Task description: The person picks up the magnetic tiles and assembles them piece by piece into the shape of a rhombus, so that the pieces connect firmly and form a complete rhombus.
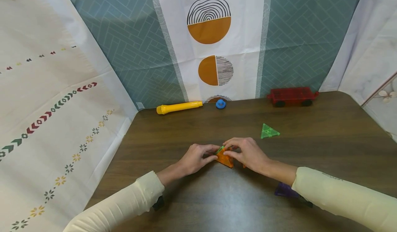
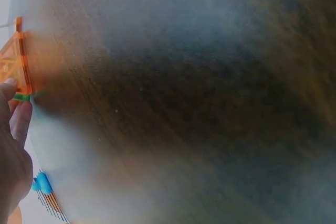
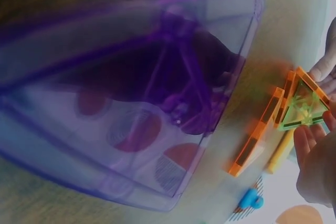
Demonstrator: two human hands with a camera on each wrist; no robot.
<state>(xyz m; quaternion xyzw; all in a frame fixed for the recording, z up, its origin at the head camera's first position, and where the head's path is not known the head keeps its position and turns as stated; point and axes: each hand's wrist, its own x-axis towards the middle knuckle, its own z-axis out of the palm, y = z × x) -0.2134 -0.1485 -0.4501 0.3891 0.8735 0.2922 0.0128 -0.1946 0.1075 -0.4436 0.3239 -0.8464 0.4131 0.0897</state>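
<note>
Near the middle of the table, both hands meet at a small standing shape made of translucent triangle tiles. My left hand pinches it from the left, thumb on the front orange triangle tile. From the other side my right hand pinches the shape near its top, thumb and fingers curled at the edge. A green triangle tile joins the orange ones. Another orange tile stands beside them in the right wrist view, mostly hidden behind the right hand in the head view.
A loose green triangle tile lies beyond the right hand. Along the back edge are a yellow toy microphone, a small blue toy and a red toy wagon base. By the right sleeve lies a purple tile; a dark piece is beside the left sleeve.
</note>
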